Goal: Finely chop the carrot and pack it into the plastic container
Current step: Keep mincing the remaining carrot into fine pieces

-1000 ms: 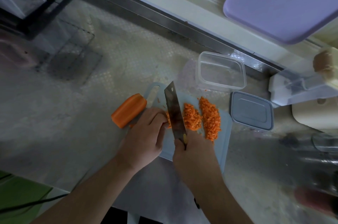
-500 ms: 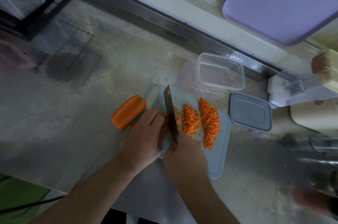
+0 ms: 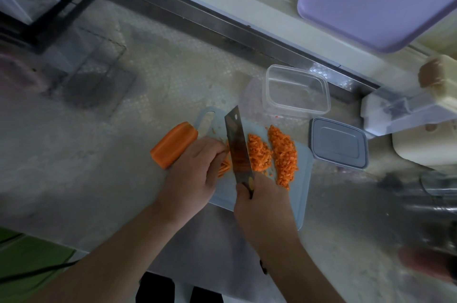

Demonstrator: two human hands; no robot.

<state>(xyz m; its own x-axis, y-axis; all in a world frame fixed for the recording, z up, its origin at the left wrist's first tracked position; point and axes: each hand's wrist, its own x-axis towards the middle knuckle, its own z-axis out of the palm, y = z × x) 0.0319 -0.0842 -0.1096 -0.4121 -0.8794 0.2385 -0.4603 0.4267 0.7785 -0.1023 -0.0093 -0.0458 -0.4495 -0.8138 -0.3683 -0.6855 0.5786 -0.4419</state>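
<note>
Carrot strips [image 3: 224, 166] lie under my left hand [image 3: 195, 166], whose curled fingers press them to the cutting board [image 3: 300, 194]. My right hand [image 3: 262, 200] grips the knife [image 3: 238, 150] by its handle, the blade just beside my left knuckles. Two heaps of chopped carrot [image 3: 272, 154] sit right of the blade. A carrot chunk [image 3: 174, 144] lies off the board's left edge. Behind the board stands the plastic container [image 3: 295, 90], its lid [image 3: 338, 142] beside it.

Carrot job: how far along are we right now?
Done: two heaps of chopped carrot lie on the cutting board. In hand: right hand holds the knife over carrot strips steadied by the left hand. Left: the carrot chunk is uncut; the plastic container is empty, its lid off.
</note>
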